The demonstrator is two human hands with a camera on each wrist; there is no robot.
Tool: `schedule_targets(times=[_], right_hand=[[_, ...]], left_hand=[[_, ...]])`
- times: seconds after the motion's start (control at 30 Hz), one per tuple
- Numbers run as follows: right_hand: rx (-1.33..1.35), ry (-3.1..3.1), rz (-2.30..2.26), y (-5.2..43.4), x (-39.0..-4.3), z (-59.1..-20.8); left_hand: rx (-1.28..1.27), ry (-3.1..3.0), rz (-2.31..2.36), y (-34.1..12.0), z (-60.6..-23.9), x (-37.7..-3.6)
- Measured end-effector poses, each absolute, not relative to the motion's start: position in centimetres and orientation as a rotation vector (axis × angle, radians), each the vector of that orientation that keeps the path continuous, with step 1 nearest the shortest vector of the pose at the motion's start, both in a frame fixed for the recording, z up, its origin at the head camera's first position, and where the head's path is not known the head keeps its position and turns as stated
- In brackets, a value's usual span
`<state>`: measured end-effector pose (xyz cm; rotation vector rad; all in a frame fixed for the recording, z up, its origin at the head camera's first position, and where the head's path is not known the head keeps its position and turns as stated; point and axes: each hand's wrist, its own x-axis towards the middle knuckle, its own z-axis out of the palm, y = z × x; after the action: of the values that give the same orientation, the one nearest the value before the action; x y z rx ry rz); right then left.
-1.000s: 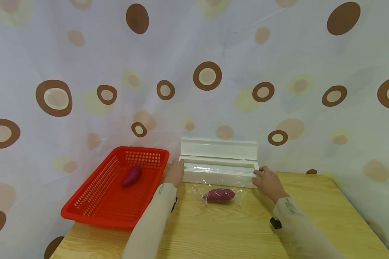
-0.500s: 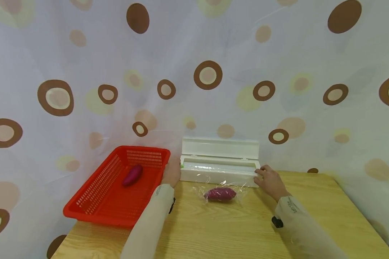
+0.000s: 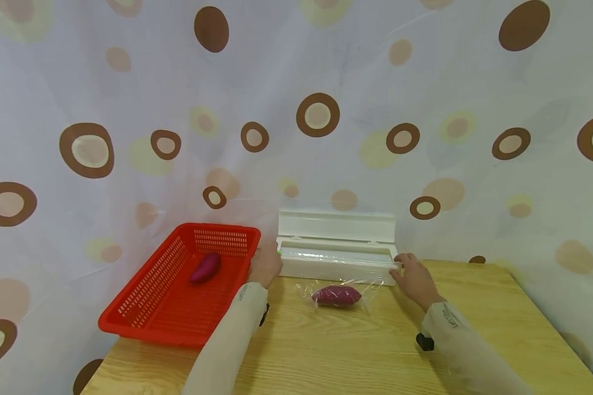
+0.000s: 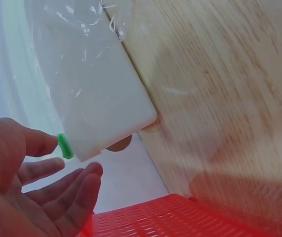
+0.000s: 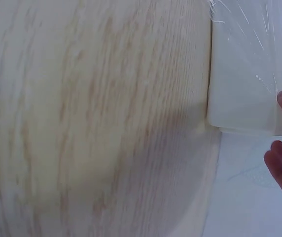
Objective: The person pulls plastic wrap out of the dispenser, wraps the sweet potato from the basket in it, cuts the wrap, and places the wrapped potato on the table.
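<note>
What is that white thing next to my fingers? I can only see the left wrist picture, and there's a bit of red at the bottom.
Observer: It's one end of a long white plastic cling-film dispenser box with its lid up; your left hand is at its left end.
Operator: And the red bit?
Observer: A red plastic mesh basket with one purple sweet potato in the basket.
Operator: Where's my other hand?
Observer: Your right hand is at the box's right end.
Operator: Anything in front of the box?
Observer: A second purple sweet potato on clear film lies on the wooden table.
</note>
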<state>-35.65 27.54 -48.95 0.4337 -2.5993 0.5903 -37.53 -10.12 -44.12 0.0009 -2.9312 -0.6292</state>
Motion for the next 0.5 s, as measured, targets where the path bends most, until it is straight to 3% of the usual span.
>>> schedule_targets(times=[0.5], right_hand=[[0.569,-2.539,0.496,28.0,-34.8,-49.0]], left_hand=[[-0.286,-2.881,-0.180,-6.7,-43.1,-35.2]])
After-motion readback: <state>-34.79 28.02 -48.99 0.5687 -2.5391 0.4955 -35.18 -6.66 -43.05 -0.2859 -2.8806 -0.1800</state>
